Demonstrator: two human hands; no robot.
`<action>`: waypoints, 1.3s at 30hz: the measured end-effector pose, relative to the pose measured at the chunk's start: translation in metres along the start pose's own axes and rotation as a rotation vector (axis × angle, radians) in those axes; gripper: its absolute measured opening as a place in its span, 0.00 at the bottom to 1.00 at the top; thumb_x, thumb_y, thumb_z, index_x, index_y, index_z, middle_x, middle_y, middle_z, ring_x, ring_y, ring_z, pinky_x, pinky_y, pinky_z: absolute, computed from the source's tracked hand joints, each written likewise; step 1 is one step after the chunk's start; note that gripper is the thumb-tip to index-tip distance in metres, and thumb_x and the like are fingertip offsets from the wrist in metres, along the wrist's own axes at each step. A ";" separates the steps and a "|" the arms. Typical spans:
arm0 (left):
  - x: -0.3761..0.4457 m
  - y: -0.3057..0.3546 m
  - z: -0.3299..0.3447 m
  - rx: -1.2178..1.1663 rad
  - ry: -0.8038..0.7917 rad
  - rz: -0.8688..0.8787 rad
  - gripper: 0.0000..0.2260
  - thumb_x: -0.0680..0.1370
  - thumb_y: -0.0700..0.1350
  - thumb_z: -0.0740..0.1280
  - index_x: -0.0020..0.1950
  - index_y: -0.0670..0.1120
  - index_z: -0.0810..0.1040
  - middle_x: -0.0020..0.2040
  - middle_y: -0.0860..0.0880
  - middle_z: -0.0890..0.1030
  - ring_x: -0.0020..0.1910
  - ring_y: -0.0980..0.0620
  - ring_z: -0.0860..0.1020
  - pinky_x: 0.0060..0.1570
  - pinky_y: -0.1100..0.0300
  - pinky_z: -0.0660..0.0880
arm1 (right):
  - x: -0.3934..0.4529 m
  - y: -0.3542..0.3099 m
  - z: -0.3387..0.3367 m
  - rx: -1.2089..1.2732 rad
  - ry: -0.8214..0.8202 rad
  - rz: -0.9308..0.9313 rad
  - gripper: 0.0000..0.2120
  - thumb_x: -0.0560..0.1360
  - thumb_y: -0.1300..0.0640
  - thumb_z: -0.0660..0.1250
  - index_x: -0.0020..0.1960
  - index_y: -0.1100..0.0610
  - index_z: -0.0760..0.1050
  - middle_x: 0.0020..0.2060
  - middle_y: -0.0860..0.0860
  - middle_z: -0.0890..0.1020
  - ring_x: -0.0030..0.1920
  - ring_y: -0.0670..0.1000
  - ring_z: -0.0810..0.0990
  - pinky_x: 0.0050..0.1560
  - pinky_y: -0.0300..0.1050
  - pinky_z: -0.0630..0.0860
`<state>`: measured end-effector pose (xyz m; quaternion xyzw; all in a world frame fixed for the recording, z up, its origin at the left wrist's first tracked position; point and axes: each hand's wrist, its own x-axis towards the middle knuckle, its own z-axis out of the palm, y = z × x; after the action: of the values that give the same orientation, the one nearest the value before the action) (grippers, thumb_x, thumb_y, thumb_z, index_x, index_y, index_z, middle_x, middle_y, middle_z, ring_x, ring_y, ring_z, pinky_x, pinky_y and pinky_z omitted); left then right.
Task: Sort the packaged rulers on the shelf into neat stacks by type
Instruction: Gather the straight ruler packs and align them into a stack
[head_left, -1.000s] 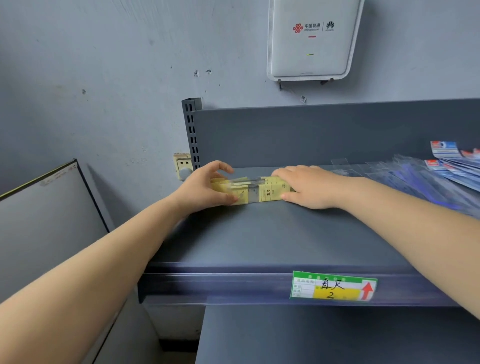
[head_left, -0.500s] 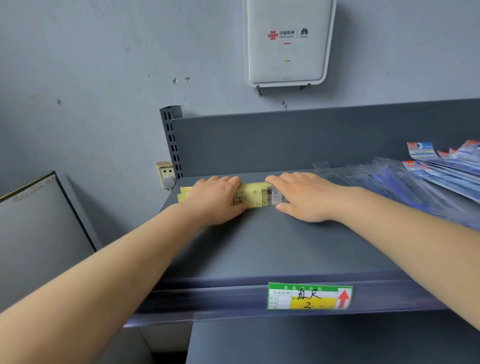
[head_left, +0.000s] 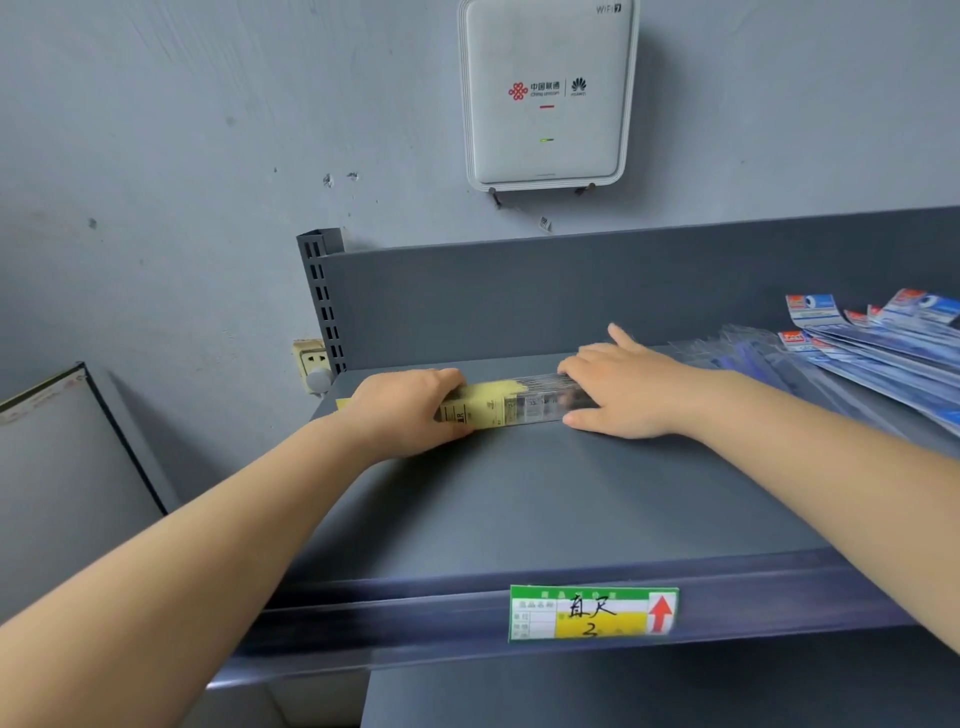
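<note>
On the dark grey shelf (head_left: 545, 499), towards its left end and close to the back panel (head_left: 571, 296), lies a stack of yellow packaged rulers (head_left: 511, 402), lengthwise along the shelf. The left hand (head_left: 410, 410) covers the stack's left end, fingers curled over the far edge and thumb along the near side, gripping it. The right hand (head_left: 623, 395) lies flat on the clear right end, fingers nearly straight and pressing down, little finger spread towards the back panel. A yellow tip of the stack pokes out just past the left hand, near the shelf's left edge beside the slotted upright (head_left: 324, 301). To the right of the stack, a loose fan of blue packaged rulers (head_left: 878, 358) sprawls to the frame's edge. Between the stack and the shelf's front lip, which bears a green price label (head_left: 592, 613), bare shelf stretches wide.
</note>
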<state>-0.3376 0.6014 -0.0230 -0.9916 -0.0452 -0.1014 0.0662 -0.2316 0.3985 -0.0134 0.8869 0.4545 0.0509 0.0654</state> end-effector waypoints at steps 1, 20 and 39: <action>0.000 0.002 -0.003 0.023 -0.013 0.013 0.15 0.77 0.57 0.61 0.57 0.49 0.69 0.50 0.51 0.77 0.47 0.49 0.74 0.42 0.57 0.70 | 0.002 -0.004 -0.002 -0.010 0.032 -0.019 0.24 0.78 0.45 0.57 0.70 0.56 0.61 0.64 0.52 0.71 0.69 0.52 0.65 0.75 0.51 0.44; -0.001 0.038 -0.082 -1.263 0.566 -0.122 0.27 0.79 0.44 0.63 0.76 0.49 0.57 0.70 0.50 0.69 0.61 0.56 0.73 0.59 0.62 0.70 | 0.031 -0.048 -0.036 1.439 0.452 -0.153 0.16 0.78 0.49 0.60 0.65 0.45 0.61 0.59 0.41 0.75 0.63 0.43 0.71 0.68 0.47 0.65; -0.007 0.049 -0.018 -1.240 0.455 0.023 0.29 0.80 0.32 0.52 0.78 0.52 0.50 0.72 0.56 0.67 0.70 0.59 0.66 0.71 0.60 0.62 | 0.010 -0.062 -0.021 1.335 0.354 -0.201 0.39 0.77 0.64 0.57 0.75 0.43 0.36 0.74 0.43 0.57 0.73 0.43 0.59 0.74 0.46 0.57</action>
<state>-0.3429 0.5496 -0.0132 -0.8003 0.0472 -0.3149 -0.5081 -0.2788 0.4441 -0.0019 0.6691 0.4724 -0.1020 -0.5645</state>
